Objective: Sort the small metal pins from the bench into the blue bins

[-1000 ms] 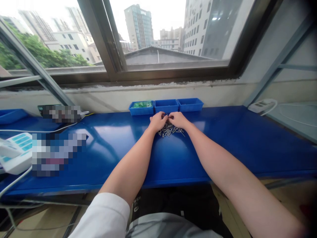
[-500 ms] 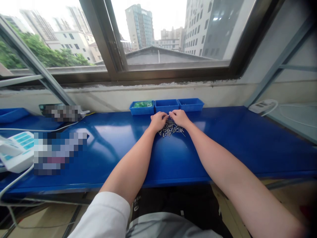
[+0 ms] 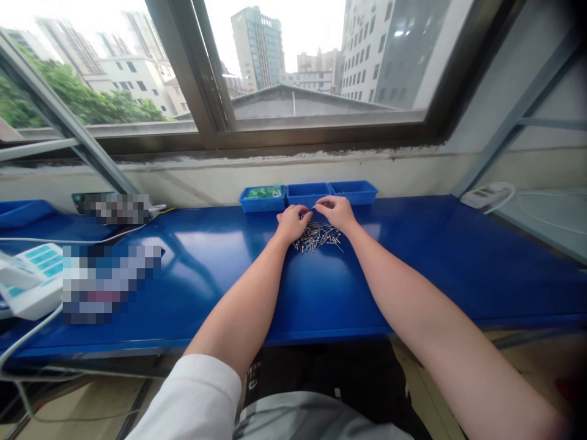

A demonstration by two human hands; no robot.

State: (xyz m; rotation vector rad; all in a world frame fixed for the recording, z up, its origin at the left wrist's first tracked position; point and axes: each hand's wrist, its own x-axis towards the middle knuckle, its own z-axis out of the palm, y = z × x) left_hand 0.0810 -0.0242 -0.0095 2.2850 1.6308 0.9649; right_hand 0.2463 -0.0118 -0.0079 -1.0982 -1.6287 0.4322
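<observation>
A loose heap of small, thin silvery metal pins, rivet-like in shape, lies on the blue tabletop. Over the heap's far left side is my left hand, its fingers curled and closed around one thin metal pin that sticks out toward the right. My right hand pinches at the other end of this pin with thumb and forefinger. Both hands are just short of the blue bins, with the fingertips close together. How the left fingers grip is partly hidden.
Three blue bins stand against the wall: the left bin holds green packets, beside a middle bin and a right bin. A white device with blue keys and cables sit at left. A power strip lies at far right.
My right hand has lifted slightly and turned, its fingers stretching more toward the left at the pin. The left hand has barely moved. The heap looks the same.
</observation>
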